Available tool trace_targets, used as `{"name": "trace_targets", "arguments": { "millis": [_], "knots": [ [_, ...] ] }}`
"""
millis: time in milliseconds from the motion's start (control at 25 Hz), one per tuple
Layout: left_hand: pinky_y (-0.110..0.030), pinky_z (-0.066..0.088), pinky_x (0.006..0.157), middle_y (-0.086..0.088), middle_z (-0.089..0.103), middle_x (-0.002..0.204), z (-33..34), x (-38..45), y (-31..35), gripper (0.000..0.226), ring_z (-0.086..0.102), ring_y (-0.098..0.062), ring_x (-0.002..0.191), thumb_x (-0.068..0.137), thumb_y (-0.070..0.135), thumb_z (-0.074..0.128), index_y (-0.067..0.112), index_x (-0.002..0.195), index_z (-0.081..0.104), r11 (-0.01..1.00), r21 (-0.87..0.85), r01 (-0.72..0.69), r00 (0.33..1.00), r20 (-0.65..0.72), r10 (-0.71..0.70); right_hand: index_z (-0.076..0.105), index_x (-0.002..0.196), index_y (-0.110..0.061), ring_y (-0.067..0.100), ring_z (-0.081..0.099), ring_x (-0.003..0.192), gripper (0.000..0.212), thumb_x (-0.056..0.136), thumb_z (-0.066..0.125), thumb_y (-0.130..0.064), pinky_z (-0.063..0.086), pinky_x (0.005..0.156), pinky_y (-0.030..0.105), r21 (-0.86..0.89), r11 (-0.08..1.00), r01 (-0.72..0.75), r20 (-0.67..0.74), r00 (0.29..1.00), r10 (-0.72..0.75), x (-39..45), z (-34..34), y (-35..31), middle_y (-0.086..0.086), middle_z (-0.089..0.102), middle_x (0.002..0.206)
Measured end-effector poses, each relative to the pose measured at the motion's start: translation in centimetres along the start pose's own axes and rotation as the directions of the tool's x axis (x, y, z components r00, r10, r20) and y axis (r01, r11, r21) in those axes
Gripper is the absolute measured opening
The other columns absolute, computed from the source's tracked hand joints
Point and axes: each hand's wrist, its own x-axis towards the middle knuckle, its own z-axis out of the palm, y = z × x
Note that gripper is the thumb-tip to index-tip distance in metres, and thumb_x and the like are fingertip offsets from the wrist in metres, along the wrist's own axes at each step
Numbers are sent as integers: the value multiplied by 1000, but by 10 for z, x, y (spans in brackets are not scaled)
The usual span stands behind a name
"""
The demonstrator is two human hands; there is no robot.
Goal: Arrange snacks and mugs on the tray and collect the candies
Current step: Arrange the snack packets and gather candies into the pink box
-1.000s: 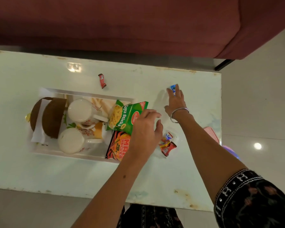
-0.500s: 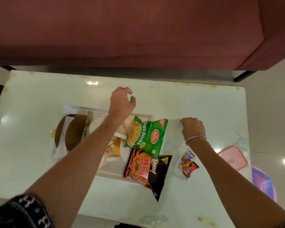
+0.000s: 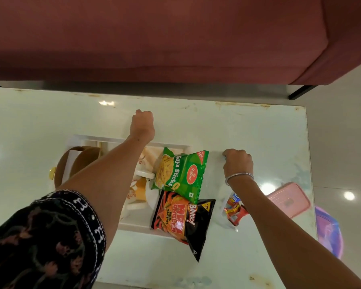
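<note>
candies [image 3: 233,208] heaped in a clear bag lie at 6 o'clock of the right hand [image 3: 238,163], nearer than the left hand [image 3: 143,127]; both fists curled, contents hidden.

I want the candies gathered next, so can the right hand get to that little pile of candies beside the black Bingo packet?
Probably yes. The right hand is on the table just beyond the candy pile, which lies under its forearm with nothing covering it. The hand's fingers are curled, so it may need to let go first.
</note>
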Motion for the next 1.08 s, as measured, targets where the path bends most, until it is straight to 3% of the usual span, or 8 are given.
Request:
{"name": "trace_targets", "arguments": {
  "millis": [200, 280, 400, 480, 560, 720, 880, 1080],
  "knots": [
    [-34, 51, 85, -22, 62, 114, -6, -23, 19, 36, 61, -33, 104, 79, 1, 66, -3, 113, 54, 955, -286, 81, 993, -63, -103, 64, 113, -11, 32, 62, 100, 34, 87, 48, 2, 47, 84, 32, 110, 994, -8, 17, 1000, 6, 3, -5, 6, 13, 68, 110],
    [-36, 52, 85, -20, 67, 106, -15, -35, 35, 26, 63, -31, 99, 80, 5, 66, -4, 104, 62, 920, -391, 20, 994, -88, -59, 67, 112, -11, 31, 62, 105, 30, 89, 50, -2, 47, 89, 32, 300, 953, -38, -4, 999, 42, 2, -14, 11, 13, 68, 114],
    [-21, 52, 76, -15, 72, 93, -34, -76, 66, 17, 66, -19, 82, 81, 2, 63, -1, 97, 68, 831, -533, -162, 983, -165, 86, 72, 98, -6, 28, 68, 90, 17, 85, 61, -7, 49, 83, 27, 639, 766, -71, -167, 959, 229, -17, -38, 24, 15, 73, 97],
    [-4, 46, 65, -5, 71, 88, -39, -116, 86, 18, 61, -6, 73, 83, 1, 60, 4, 98, 69, 773, -577, -264, 964, -191, 187, 74, 92, -9, 16, 66, 73, 14, 80, 68, -11, 47, 70, 14, 762, 642, -84, -212, 905, 369, -45, -46, 36, 7, 73, 84],
    [-2, 46, 66, 2, 69, 90, -32, -161, 104, 22, 61, -4, 74, 86, 5, 58, 9, 104, 68, 723, -629, -285, 957, -148, 249, 74, 87, -13, 3, 62, 63, 12, 75, 72, -13, 40, 57, -2, 817, 563, -127, -168, 881, 442, -78, -44, 47, 0, 69, 75],
    [-30, 51, 81, -9, 67, 102, 8, -234, 125, 26, 62, -19, 91, 91, 13, 51, 13, 113, 64, 796, -552, -249, 952, 13, 307, 73, 79, -9, -4, 56, 54, 9, 72, 76, -13, 38, 54, -2, 775, 588, -232, -55, 902, 429, -126, -21, 59, -1, 67, 68],
    [-26, 48, 84, -8, 65, 112, 46, -258, 126, 27, 60, -20, 101, 91, 15, 52, 11, 117, 60, 879, -434, -196, 954, 123, 274, 73, 88, -4, 8, 59, 66, 15, 73, 72, -1, 34, 57, -8, 752, 616, -233, 17, 942, 335, -145, -7, 62, 4, 70, 78],
    [-32, 48, 90, -11, 62, 117, 67, -259, 132, 31, 57, -24, 109, 91, 13, 53, 9, 122, 55, 936, -326, -131, 954, 217, 209, 71, 93, -10, 9, 57, 68, 18, 77, 67, -2, 34, 59, -8, 777, 565, -278, -29, 880, 474, -149, -8, 82, 5, 72, 85]
  ]
}}
